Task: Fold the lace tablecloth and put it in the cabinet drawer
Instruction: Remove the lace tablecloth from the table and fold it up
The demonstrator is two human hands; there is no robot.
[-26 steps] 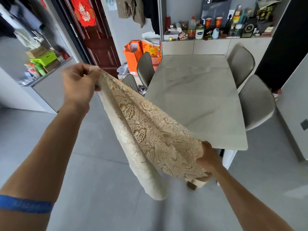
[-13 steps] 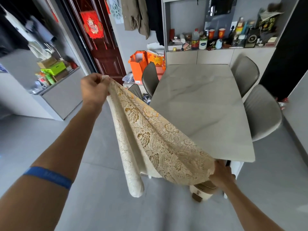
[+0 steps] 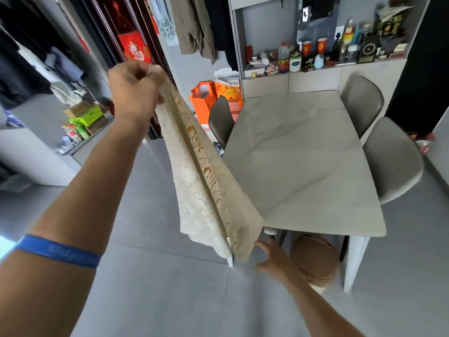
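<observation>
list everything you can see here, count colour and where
tablecloth: 1, cream and gold lace, folded, hanging in the air left of the table
table: 1, pale grey marble, centre right
chairs: 3 in view, grey, two right of the table, one at its far left
bags: 2, orange, on the floor behind the left chair
bin: 1, tan, under the table's near end
cups: 2, red, on the cabinet shelf behind the table
box: 1, green, on the left counter
jacket: 1, khaki, hanging on the back wall
wristband: 1, blue, on the left forearm
left hand: pinches the tablecloth's top corner
right hand: fingers spread, just below the tablecloth's lower end, holding nothing
</observation>
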